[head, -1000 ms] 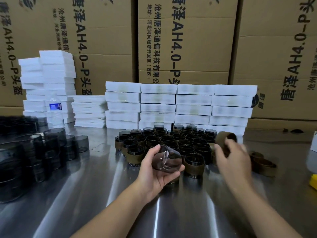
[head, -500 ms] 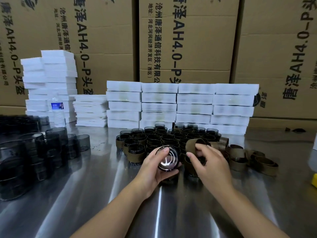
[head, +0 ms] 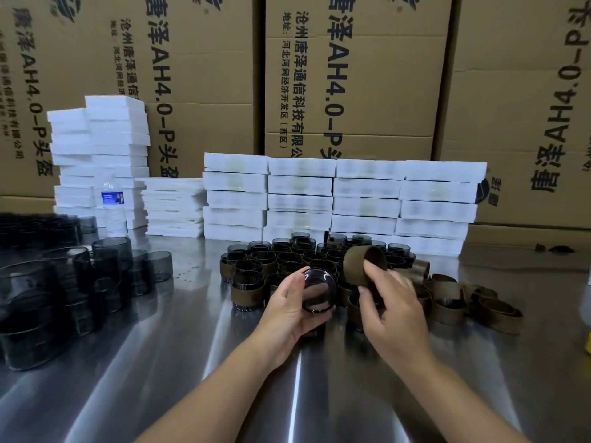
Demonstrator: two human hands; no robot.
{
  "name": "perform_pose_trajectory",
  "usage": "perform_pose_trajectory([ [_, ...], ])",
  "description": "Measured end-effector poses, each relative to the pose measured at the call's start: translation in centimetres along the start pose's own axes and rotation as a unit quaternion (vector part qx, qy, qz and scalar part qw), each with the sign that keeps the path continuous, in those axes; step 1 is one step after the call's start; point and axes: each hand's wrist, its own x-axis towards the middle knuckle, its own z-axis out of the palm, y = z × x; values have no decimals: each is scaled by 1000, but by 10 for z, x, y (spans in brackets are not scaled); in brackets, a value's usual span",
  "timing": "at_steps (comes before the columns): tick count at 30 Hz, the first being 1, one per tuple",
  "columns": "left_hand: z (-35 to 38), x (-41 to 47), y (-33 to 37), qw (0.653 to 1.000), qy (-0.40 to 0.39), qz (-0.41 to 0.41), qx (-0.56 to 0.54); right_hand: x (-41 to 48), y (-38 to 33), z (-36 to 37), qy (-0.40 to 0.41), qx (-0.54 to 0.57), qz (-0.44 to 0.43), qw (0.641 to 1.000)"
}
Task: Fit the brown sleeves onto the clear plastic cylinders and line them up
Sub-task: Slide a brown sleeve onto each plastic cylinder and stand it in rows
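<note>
my left hand [head: 287, 311] grips one clear cylinder [head: 319, 294]; my right hand [head: 395, 310] pinches one brown sleeve [head: 359, 265], just beside it. behind stand too many sleeved cylinders [head: 249, 290] to count.

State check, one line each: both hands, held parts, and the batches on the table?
left hand, grips held cylinder
right hand, pinches held sleeve
held cylinder, bare, tipped on its side
held sleeve, not yet on cylinder
sleeved cylinders, upright, grouped
loose sleeves, heaped, unused
bare cylinders, stacked, unsleeved

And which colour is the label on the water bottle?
Blue label, seen best in the head view.
</note>
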Motion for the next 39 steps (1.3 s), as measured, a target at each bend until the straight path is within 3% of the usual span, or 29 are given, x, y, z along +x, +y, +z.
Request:
perform_pose_trajectory([
  [5, 8, -5, -1, 998, -40, -46, 12, 2, -10, 0, 62, 18, -69, 996],
  [12, 10, -10, -2, 996, -46, -45, 61, -3, -18, 0, 14, 44, -72, 996],
  [19, 10, -14, 2, 994, -104, -45, 13, -4, -19, 2, -18, 28, -84, 996],
  [28, 12, -15, 6, 995, -82, -45, -30, -4, -20, -1, -39, 82, -80, 993],
  [31, 12, -13, 7, 997, -61, -26, -43, -4, -24, -1, -45, 173, 19, 984],
  [35, 11, -12, 7, 999, -42, -5, -26, -1, -20, 0, -101, 325, 234, 911],
  [39, 10, -12, 7, 999, -22, 9, 30, -1, -9, 2, -126, 367, 314, 866],
])
